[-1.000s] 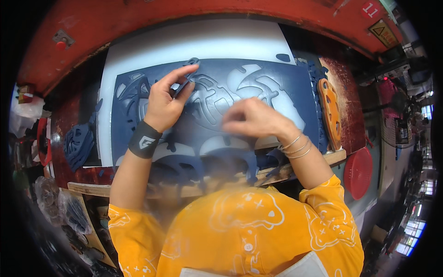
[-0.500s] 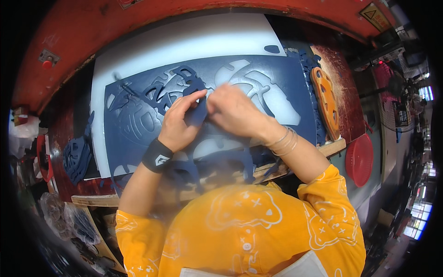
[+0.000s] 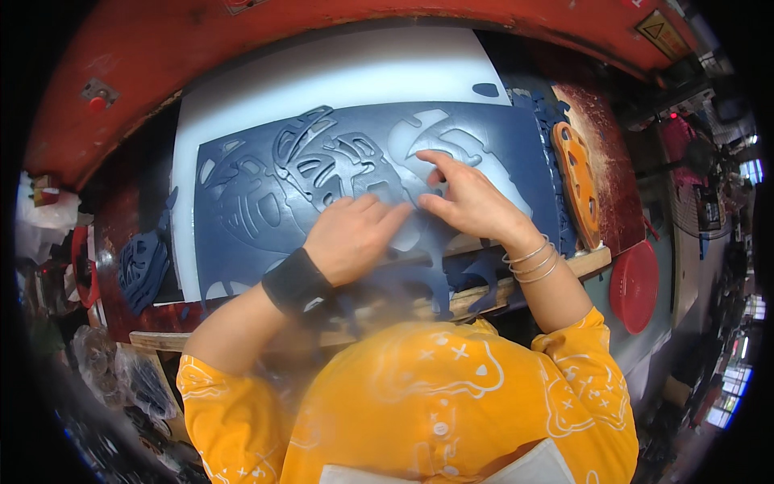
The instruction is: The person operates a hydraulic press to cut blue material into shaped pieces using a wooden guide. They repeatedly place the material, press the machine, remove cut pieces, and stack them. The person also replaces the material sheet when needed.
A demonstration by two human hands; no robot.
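Observation:
A dark blue foam sheet [image 3: 219, 265] with curved cut-outs lies before me. My left hand [image 3: 355, 238], wearing a black wristband, is palm down over its near middle. Its fingers look apart and slightly smeared, with their tips partly hidden; nothing shows in them. To its right, my right hand [image 3: 476, 198] hovers over the sheet, thumb and fingers spread, holding nothing visible. Just beyond my left hand is a cut blue foam piece [image 3: 347, 157] with several slots, raised in places from the sheet. Pale surface shows through openings on the right.
Beneath the sheet is a white board [image 3: 355, 64]. An orange slotted plate [image 3: 574, 181] stands at the right, beside blue scraps. Stacked blue foam pieces [image 3: 143, 266] lie at left. A wooden rail [image 3: 592, 261] edges the table; a red basket [image 3: 634, 286] is beyond it.
My hands have come apart. The left moved nearer and to the right, no longer visibly pinching a blue piece; the right shifted right and opened. The slotted foam now lies flatter on the sheet.

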